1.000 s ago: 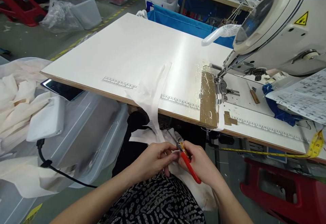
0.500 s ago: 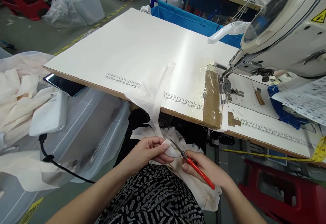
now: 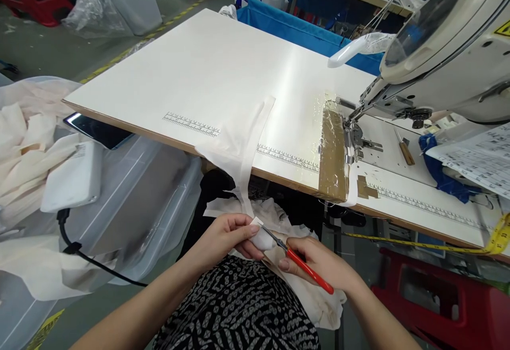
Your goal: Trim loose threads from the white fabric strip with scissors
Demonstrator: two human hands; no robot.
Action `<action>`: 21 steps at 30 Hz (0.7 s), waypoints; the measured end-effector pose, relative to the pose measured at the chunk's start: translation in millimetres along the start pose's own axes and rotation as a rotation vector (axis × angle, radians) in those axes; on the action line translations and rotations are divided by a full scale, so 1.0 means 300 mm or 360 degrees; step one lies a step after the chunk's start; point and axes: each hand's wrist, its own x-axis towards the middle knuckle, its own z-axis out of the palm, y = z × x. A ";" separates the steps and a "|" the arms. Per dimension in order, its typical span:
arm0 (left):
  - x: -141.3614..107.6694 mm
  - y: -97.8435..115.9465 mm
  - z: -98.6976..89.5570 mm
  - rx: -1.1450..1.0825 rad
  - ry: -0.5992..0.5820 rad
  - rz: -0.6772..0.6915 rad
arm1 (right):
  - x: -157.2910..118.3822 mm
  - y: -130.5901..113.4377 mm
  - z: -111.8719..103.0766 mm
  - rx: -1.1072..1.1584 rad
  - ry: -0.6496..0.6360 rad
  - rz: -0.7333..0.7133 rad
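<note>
Left hand (image 3: 228,238) pinches small white cloth piece (image 3: 262,240) above lap; right hand (image 3: 323,262) grips red-handled metal scissors (image 3: 311,272), blades at cloth's edge. Snipping seems under way, judged unfinished: piece sits in grasp, no severed scrap discernible; cut's depth too small to tell. Pale sheer fabric strip (image 3: 246,167) drapes over front edge of white worktop (image 3: 191,68).

Grey floor (image 3: 35,47) is spreading at 10 o'clock | yellow-striped line (image 3: 190,9) is running at 11 | red stool (image 3: 486,307) is standing at 4 | light is gleaming off white tabletop (image 3: 179,63) at 12
</note>
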 end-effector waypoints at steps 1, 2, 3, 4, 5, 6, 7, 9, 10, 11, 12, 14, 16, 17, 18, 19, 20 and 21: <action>0.000 -0.002 0.000 0.0007 0.0002 0.0002 | -0.001 0.002 0.004 -0.0025 0.0023 0.0017; 0.000 -0.004 -0.001 0.0012 0.0005 0.0002 | -0.001 0.003 0.009 -0.0049 0.0038 0.0033; 0.000 -0.006 -0.002 0.0016 0.0007 0.0002 | -0.001 0.004 0.013 -0.0068 0.0045 0.0048; 0.000 -0.008 -0.003 0.0021 0.0008 0.0001 | -0.001 0.005 0.017 -0.0084 0.0044 0.0060; 0.001 -0.009 -0.004 0.0026 0.0008 -0.0003 | -0.001 0.006 0.021 -0.0099 0.0048 0.0071; 0.001 -0.009 -0.005 0.0030 0.0010 -0.0003 | 0.000 0.006 0.025 -0.0114 0.0061 0.0084; 0.002 -0.009 -0.006 0.0033 0.0012 -0.0004 | 0.001 0.007 0.029 -0.0127 0.0079 0.0097; 0.003 -0.010 -0.008 0.0034 0.0017 -0.0001 | 0.002 0.006 0.037 -0.0150 0.0131 0.0117; 0.003 -0.011 -0.009 0.0030 0.0017 0.0003 | 0.002 0.006 0.040 -0.0159 0.0156 0.0124; 0.004 -0.013 -0.010 0.0027 0.0013 0.0006 | 0.001 0.005 0.043 -0.0162 0.0174 0.0129; 0.004 -0.015 -0.011 0.0024 0.0007 0.0007 | 0.000 0.003 0.046 -0.0165 0.0183 0.0132; 0.006 -0.020 -0.013 0.0022 0.0003 0.0012 | -0.002 -0.003 0.049 -0.0192 0.0200 0.0138; 0.009 -0.023 -0.015 0.0023 -0.0001 0.0017 | 0.000 -0.010 0.048 -0.0269 0.0220 0.0131; 0.010 -0.024 -0.016 0.0024 -0.0010 0.0014 | 0.002 -0.014 0.046 -0.0322 0.0232 0.0118; 0.010 -0.024 -0.016 0.0026 -0.0024 0.0010 | 0.005 -0.019 0.044 -0.0378 0.0245 0.0102; 0.010 -0.024 -0.016 0.0030 -0.0036 0.0005 | 0.009 -0.023 0.041 -0.0427 0.0258 0.0088; 0.009 -0.024 -0.016 0.0029 -0.0045 -0.0002 | 0.013 -0.026 0.038 -0.0468 0.0270 0.0078; 0.007 -0.023 -0.016 0.0026 -0.0050 -0.0006 | 0.016 -0.029 0.037 -0.0495 0.0280 0.0078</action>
